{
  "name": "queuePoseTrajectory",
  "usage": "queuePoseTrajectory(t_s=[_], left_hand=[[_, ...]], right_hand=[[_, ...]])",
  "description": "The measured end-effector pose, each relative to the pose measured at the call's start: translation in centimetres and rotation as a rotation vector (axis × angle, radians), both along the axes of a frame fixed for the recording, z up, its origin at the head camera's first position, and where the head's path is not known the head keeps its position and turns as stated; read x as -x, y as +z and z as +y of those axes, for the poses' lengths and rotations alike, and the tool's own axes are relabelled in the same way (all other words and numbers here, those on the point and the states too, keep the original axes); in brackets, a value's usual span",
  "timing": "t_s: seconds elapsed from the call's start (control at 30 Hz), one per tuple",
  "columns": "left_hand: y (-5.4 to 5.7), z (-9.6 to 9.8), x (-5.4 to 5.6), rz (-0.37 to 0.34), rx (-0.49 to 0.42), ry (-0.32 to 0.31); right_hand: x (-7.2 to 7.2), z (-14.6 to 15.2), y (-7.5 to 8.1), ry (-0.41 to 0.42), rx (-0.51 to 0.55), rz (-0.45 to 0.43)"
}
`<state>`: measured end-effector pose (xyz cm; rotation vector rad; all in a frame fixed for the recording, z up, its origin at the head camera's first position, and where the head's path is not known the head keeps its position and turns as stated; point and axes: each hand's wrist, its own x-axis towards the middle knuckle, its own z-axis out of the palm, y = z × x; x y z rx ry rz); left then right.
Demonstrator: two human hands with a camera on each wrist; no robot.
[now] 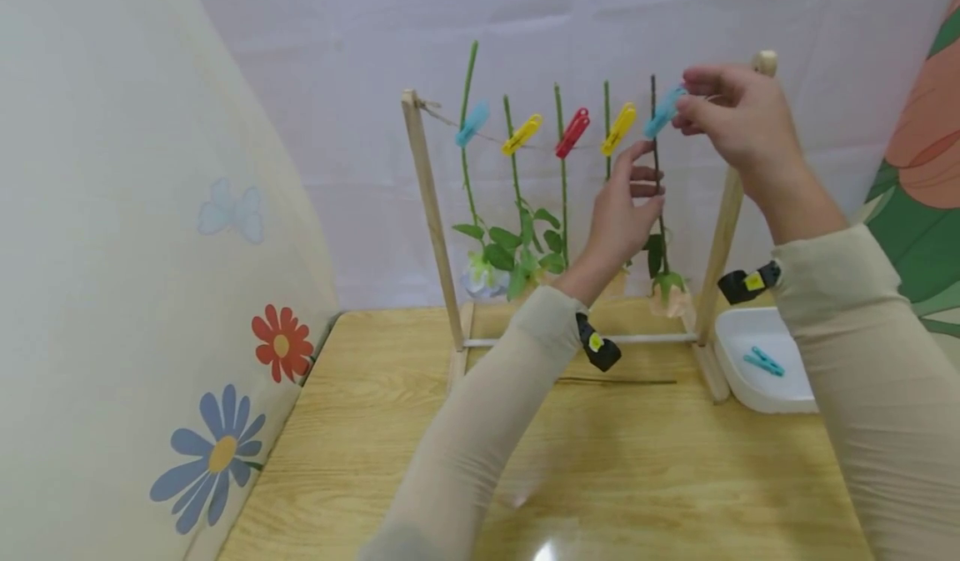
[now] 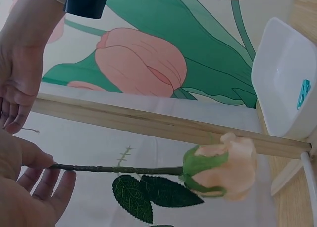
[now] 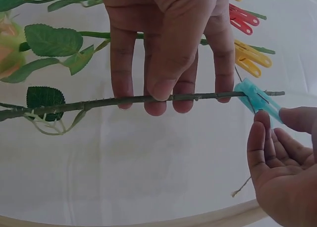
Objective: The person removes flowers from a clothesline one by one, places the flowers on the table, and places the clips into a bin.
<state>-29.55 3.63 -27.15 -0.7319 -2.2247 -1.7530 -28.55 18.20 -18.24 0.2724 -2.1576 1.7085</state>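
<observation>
An artificial peach rose [image 2: 225, 170] hangs head down, its dark stem [image 3: 138, 100] pinched between the thumb and fingertips of my left hand [image 1: 621, 211]. Higher up, my right hand [image 1: 742, 123] pinches a blue clothespin [image 1: 663, 112] by its handle end. In the right wrist view the clothespin's jaws lie across the stem and the thin twine near the stem's cut end. To the left, several more flowers hang upside down from the twine [image 1: 491, 137], held by another blue clothespin [image 1: 472, 124], a red clothespin [image 1: 573, 133] and yellow clothespins [image 1: 619, 130].
A wooden frame [image 1: 433, 219] carries the twine between its posts. Right of it stands a white tray [image 1: 738, 386] with a teal clothespin [image 1: 765, 362] inside. One thin dark stick [image 1: 622, 381] lies on the wooden table [image 1: 360, 461]. A painted panel [image 1: 225, 311] borders the left side.
</observation>
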Motion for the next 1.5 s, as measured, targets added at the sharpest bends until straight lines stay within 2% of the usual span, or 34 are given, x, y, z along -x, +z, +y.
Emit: queuePoseTrajectory(t_s=[0.4, 0.57, 0.7, 0.8, 1.0, 1.17, 1.37, 1.5], left_hand=[[0.2, -0.4, -0.4, -0.014, -0.024, 0.000], [0.0, -0.4, -0.3, -0.018, -0.029, 0.009], [-0.1, -0.5, -0.3, -0.028, -0.039, 0.008], [-0.2, -0.5, -0.4, -0.031, -0.045, 0.002], [0.0, -0.5, -0.6, -0.016, -0.026, -0.005], [-0.1, -0.6, -0.8, -0.009, 0.000, 0.000], [-0.1, -0.7, -1.0, 0.037, 0.064, -0.021], [-0.2, -0.9, -1.1, 0.081, 0.060, -0.019]], right_hand=[[-0.8, 0.6, 0.3, 0.065, -0.043, -0.057], [-0.7, 0.4, 0.2, 0.078, -0.046, -0.046], [-0.6, 0.2, -0.1, 0.051, -0.023, -0.035], [-0.6, -0.1, -0.3, 0.001, 0.023, -0.032], [-0.6, -0.1, -0.5, -0.071, 0.174, 0.054], [-0.9, 0.0, -0.7, -0.086, 0.222, 0.079], [-1.1, 0.7, -1.0, 0.001, 0.278, 0.159], [-1.3, 0.9, -1.3, 0.052, 0.302, 0.220]])
